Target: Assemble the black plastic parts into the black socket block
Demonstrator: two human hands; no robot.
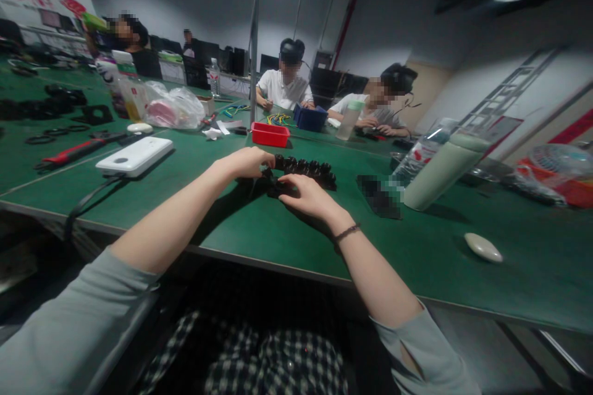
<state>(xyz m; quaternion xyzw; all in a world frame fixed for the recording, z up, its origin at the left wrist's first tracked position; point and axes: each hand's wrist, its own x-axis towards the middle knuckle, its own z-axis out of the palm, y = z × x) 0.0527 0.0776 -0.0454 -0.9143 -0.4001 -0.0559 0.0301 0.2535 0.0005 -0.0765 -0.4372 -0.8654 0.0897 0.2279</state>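
On the green table (222, 210), several knobbly black parts (308, 168) stand in a tight row just beyond my hands. My left hand (248, 162) is bent at the wrist, with its fingers curled down onto a small black piece (270, 185) at the near left end of the row. From the other side my right hand (308, 194) closes thumb and fingers on the same piece. The fingers partly cover it, so its exact kind is unclear. A dark bracelet (347, 232) circles my right wrist.
A red bin (270, 134) and a blue bin (310, 118) sit beyond the row. To the left are a white power bank (135, 156) with a cable and red-handled pliers (81, 151). At right lie a phone (377, 195), a green flask (445, 170) and a pale oval object (483, 247). Co-workers sit opposite.
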